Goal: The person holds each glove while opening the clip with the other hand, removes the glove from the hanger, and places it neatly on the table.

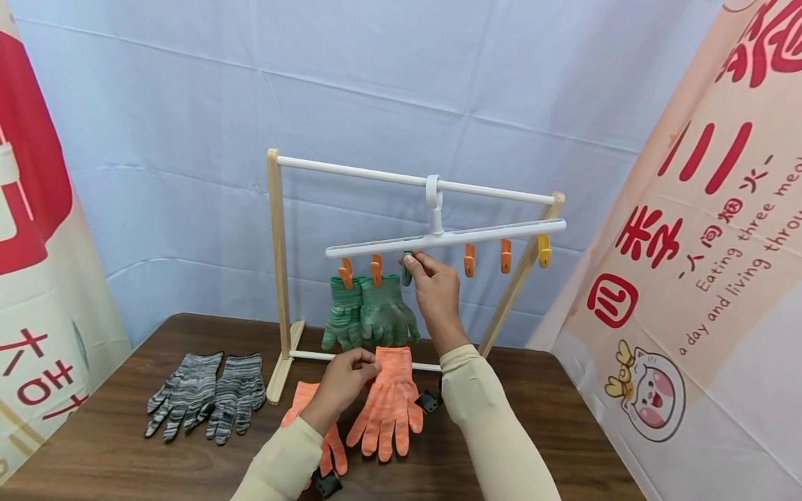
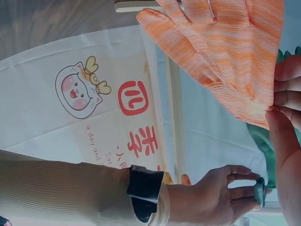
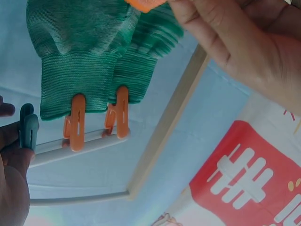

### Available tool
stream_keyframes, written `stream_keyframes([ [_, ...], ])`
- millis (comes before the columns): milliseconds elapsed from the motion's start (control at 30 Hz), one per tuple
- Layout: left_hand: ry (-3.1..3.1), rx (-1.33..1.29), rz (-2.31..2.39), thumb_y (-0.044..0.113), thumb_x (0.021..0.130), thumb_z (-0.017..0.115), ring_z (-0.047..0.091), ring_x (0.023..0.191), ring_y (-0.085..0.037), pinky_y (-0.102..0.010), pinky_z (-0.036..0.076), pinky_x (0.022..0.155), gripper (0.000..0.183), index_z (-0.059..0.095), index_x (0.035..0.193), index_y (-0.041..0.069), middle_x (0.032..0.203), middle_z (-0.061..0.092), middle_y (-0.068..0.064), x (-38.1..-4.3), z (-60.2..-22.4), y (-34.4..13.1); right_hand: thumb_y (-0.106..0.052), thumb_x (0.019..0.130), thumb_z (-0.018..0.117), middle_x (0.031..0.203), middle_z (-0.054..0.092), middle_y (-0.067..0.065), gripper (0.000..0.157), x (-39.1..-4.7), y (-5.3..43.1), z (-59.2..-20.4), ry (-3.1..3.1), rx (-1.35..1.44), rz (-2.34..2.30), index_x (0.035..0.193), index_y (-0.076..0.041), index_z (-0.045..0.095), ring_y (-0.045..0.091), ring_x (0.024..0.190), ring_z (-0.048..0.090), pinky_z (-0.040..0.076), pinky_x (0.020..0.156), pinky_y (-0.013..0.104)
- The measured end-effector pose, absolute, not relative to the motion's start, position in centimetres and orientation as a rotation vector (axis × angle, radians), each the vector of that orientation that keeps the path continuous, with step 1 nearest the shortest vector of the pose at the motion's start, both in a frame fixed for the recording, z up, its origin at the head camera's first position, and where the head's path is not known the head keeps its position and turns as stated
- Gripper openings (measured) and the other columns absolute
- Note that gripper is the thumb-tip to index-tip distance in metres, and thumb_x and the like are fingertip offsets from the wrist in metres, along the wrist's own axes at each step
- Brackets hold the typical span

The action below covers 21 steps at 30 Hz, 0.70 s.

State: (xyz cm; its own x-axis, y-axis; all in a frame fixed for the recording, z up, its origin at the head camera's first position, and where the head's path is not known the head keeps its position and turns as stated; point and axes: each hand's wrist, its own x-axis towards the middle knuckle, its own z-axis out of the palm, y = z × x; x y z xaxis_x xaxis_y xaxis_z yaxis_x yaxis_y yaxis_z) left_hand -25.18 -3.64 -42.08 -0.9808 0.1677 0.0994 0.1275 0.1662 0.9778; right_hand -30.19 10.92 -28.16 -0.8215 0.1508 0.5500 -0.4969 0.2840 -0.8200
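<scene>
My left hand (image 1: 344, 381) pinches the cuff of an orange knitted glove (image 1: 388, 400), whose fingers point down toward the table. Up at the white clip hanger (image 1: 495, 233), my right hand (image 1: 440, 296) pinches a dark green clip (image 3: 30, 129) between thumb and fingers. Two green gloves (image 1: 388, 309) hang by their cuffs from orange clips (image 3: 78, 122), just left of that hand. A second orange glove (image 1: 334, 449) lies on the table, partly hidden under my left forearm. In the left wrist view the held glove's cuff edge is partly covered by fingers.
The hanger hooks over the top bar (image 1: 357, 169) of a wooden-ended stand (image 1: 276, 243). More clips, orange (image 1: 469, 260) and yellow (image 1: 544, 251), hang at its right. Two grey-black striped gloves (image 1: 234, 393) lie on the brown table (image 1: 100, 424) at left. Printed curtains flank both sides.
</scene>
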Motion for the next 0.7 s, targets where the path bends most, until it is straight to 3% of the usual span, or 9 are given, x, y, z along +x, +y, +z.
stream_keyframes([
  [333,2.379,0.254,1.923,0.022,0.089,0.060,0.059,0.082,-0.023,-0.042,0.049,0.065,0.020,0.060,0.102,0.006,0.095,0.060,-0.008,-26.7,-44.0,-4.4,-0.029,0.087,0.064,0.102,0.067,-0.002,0.023,-30.4,10.9,-28.2,-2.020,0.306,1.579,0.097,-0.010,0.073,0.009,0.099,0.059,0.045,0.085,0.036],
  [700,2.349,0.196,1.881,0.020,0.090,0.058,0.057,0.076,-0.022,-0.043,0.050,0.065,0.018,0.060,0.100,0.005,0.094,0.059,-0.008,-27.5,-45.4,-5.1,-0.029,0.086,0.064,0.102,0.068,0.000,0.023,-30.2,10.9,-28.1,-2.014,0.304,1.585,0.098,-0.012,0.073,0.009,0.099,0.059,0.045,0.086,0.035],
])
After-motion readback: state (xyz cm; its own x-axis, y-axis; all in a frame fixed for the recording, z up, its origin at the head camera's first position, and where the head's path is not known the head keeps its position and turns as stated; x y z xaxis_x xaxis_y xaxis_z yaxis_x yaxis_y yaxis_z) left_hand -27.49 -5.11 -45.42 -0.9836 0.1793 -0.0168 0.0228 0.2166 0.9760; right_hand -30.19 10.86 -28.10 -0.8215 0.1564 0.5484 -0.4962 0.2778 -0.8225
